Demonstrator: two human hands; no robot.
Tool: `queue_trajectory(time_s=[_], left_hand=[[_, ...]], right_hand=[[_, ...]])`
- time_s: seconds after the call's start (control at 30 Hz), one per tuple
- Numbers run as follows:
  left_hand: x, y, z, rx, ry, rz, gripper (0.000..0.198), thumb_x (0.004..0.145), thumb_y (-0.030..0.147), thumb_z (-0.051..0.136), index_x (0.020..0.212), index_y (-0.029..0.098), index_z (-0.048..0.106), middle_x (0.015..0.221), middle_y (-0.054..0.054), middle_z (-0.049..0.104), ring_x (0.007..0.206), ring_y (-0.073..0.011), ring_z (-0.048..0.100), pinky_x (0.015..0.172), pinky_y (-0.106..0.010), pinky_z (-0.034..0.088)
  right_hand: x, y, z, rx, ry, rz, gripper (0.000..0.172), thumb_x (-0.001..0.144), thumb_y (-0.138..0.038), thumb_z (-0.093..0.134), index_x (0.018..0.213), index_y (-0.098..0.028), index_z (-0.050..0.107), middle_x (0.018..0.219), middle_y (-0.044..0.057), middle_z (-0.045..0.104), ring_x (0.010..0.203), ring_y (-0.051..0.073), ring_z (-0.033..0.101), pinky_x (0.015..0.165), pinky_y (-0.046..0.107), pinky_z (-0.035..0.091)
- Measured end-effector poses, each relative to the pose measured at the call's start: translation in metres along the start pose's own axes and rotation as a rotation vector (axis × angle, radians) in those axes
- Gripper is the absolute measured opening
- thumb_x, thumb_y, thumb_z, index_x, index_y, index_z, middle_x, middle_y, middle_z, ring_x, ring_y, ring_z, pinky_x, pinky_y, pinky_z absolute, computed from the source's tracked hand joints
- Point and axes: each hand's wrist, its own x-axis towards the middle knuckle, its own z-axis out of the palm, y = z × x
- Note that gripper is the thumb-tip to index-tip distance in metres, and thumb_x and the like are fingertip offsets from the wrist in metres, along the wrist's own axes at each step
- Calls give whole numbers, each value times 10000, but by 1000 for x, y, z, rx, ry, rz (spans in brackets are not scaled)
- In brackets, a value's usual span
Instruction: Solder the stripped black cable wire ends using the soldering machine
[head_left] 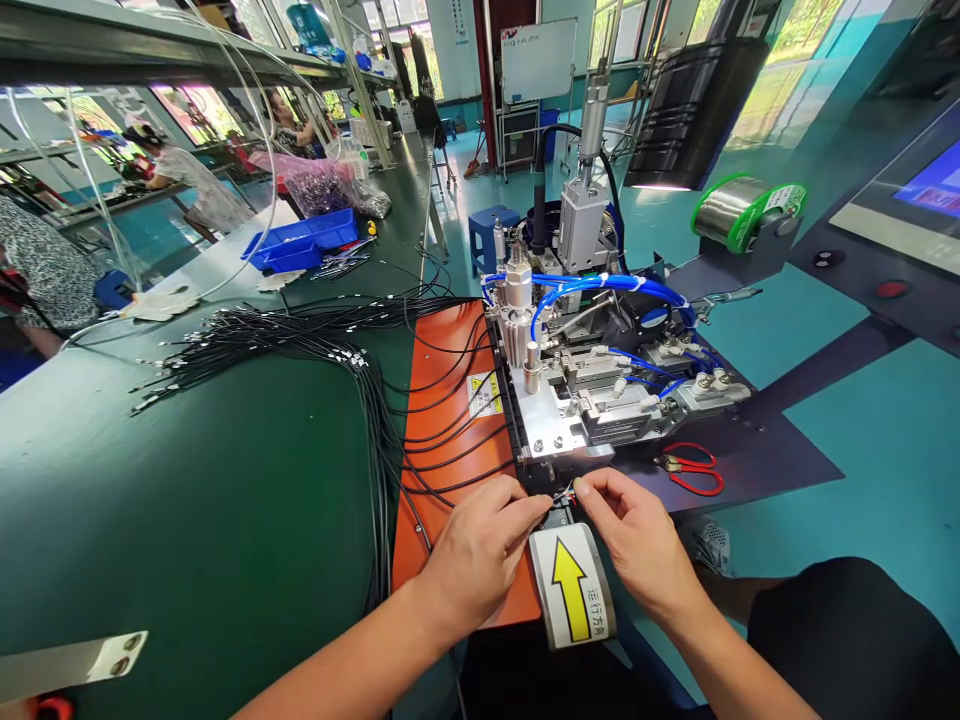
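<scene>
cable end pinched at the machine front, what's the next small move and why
Probably ease the cable end forward, the way the yellow arrow points, into the fixture. The left hand and right hand both pinch its tips at the fixture's front edge; whether they are already seated is too small to tell.

I can read one sign for sure: the white plate (571, 590) at the machine's front edge carries a yellow arrow pointing away from me, with the characters 运行方向 beside it. The yellow warning label (484, 393) on the orange mat (420, 525), the whiteboard (537, 60) writing and the solder spool label (784, 198) are too small to read
</scene>
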Motion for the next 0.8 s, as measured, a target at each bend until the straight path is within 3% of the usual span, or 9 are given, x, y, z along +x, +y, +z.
queue_trajectory(time_s=[0.37,0.8], left_hand=[[-2,3,-3,-8,-55,-81,245,980,163,472,1114,179,676,880,-62,599,809,-166,573,720,-280,507],[-2,4,-2,55,-98,-101,236,978,158,472,1116,184,662,902,-63,592,819,-179,565,734,-307,522]], right_hand=[[3,-1,2,-36,22,-3,325,925,-509,548,821,-214,635,713,-23,582,654,148,503,590,255,391],[0,-8,5,-80,59,19,334,923,-510,539,808,-212,633,718,-13,592,642,152,507,582,255,391]])
